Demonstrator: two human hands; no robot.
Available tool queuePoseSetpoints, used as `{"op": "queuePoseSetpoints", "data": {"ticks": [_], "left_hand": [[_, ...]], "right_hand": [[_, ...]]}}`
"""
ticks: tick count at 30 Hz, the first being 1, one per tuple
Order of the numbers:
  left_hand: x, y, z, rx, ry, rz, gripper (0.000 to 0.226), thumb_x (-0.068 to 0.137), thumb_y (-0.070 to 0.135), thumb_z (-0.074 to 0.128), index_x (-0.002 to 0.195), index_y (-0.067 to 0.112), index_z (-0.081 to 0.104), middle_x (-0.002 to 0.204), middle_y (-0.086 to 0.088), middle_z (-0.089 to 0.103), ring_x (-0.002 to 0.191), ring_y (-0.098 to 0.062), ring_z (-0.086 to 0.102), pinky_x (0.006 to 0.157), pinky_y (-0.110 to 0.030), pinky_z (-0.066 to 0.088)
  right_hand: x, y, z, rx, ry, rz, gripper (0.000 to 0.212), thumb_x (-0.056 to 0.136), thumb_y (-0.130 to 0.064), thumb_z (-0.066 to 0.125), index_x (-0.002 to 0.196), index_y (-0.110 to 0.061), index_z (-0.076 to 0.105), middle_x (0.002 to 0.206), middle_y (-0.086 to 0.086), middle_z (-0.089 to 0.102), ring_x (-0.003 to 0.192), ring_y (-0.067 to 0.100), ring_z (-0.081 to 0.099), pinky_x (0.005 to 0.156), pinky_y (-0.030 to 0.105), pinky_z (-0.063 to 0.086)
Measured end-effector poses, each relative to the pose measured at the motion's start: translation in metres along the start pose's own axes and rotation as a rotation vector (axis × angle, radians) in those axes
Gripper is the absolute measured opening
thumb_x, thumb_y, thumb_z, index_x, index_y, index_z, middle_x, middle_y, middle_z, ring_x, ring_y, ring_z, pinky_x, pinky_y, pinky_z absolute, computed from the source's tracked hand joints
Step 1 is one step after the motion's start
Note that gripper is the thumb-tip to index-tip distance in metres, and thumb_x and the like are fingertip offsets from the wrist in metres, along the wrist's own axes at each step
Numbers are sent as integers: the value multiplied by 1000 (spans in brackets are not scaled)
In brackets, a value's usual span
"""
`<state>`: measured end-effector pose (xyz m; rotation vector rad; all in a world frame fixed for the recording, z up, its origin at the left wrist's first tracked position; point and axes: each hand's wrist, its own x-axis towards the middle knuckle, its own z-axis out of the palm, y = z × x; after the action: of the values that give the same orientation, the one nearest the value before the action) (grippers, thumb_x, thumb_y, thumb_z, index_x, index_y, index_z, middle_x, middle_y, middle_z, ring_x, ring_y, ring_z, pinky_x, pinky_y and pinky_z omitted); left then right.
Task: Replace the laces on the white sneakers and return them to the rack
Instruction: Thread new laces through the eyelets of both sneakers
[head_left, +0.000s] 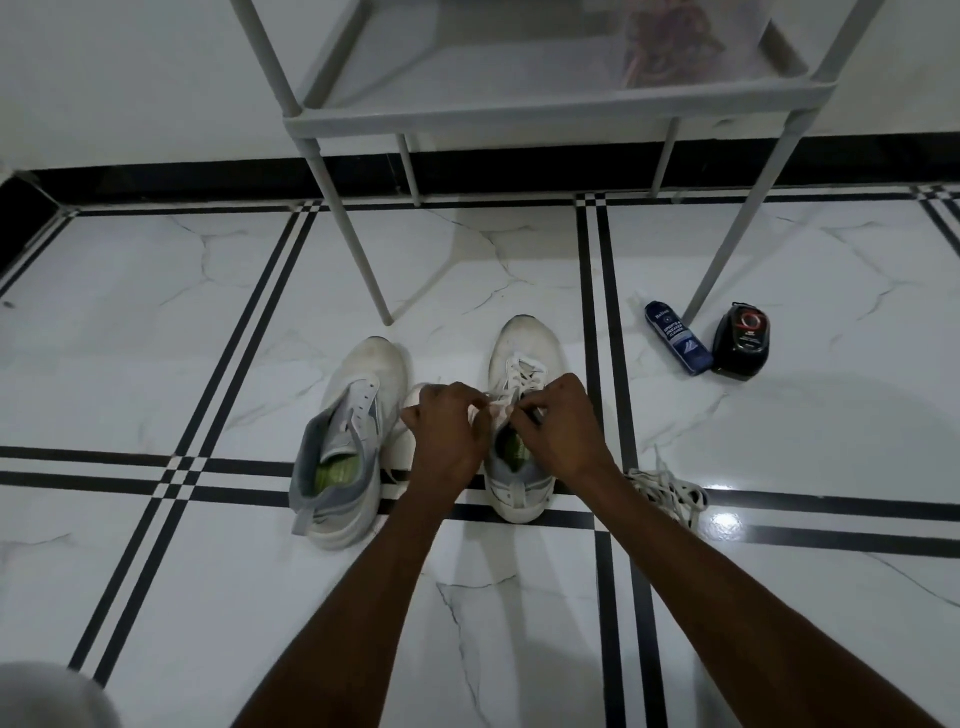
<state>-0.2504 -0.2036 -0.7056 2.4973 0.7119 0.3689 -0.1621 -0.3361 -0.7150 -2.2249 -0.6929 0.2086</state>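
Observation:
Two white sneakers stand on the tiled floor, toes pointing away from me. The left sneaker (353, 441) has no lace and its tongue gapes open. The right sneaker (524, 364) carries a white lace (524, 371) threaded through its front eyelets. My left hand (447, 431) and my right hand (558, 423) meet over its tongue, each pinching a lace end near the top eyelets. A loose pile of white laces (670, 493) lies on the floor right of my right forearm. The grey rack (545, 109) stands just beyond the shoes.
A blue cleaner bottle (678, 338) lies next to a black polish container (742, 340) by the rack's right front leg (727, 249). Another rack leg (358, 244) comes down close to the left sneaker's toe. Reddish laces (670, 41) rest on the rack shelf.

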Motion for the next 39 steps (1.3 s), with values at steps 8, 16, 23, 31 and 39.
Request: {"op": "queuePoseSetpoints", "data": {"ticks": [8, 16, 23, 31, 39], "left_hand": [[13, -8, -34, -286, -90, -264, 14, 96, 22, 64, 98, 15, 76, 71, -2, 76, 71, -12, 72, 73, -26, 53], [16, -15, -5, -171, -358, -245, 37, 97, 21, 62, 134, 13, 59, 97, -15, 74, 90, -28, 68, 82, -29, 51], [23, -13, -26, -186, -341, -275, 36, 103, 43, 49, 91, 18, 71, 107, -9, 61, 108, -29, 54, 102, -44, 41], [41, -11, -93, -458, -234, -176, 52, 103, 40, 43, 78, -3, 60, 77, -10, 61, 80, -26, 56, 81, -39, 40], [28, -29, -100, -464, -210, -229, 41, 106, 26, 46, 79, -2, 60, 70, -3, 58, 71, -14, 55, 75, -33, 41]], "right_hand": [[-1, 1, -4, 1, -76, -17, 16, 88, -33, 72, 88, -17, 78, 92, 5, 63, 96, 11, 48, 81, 20, 38], [-4, -3, -30, 202, -28, 57, 12, 86, -25, 75, 83, -17, 67, 90, -1, 62, 78, 5, 58, 68, 13, 41], [22, -22, -48, 218, -47, 46, 22, 94, -29, 66, 112, -18, 69, 81, -6, 63, 66, 1, 57, 66, 18, 45], [60, -73, -34, -20, -629, -106, 18, 91, -33, 69, 101, -20, 77, 85, 1, 75, 77, 13, 68, 68, 23, 52], [72, -42, -22, 186, -187, 111, 38, 96, -22, 62, 133, -17, 58, 108, 2, 68, 103, 17, 62, 90, 23, 46]]}}
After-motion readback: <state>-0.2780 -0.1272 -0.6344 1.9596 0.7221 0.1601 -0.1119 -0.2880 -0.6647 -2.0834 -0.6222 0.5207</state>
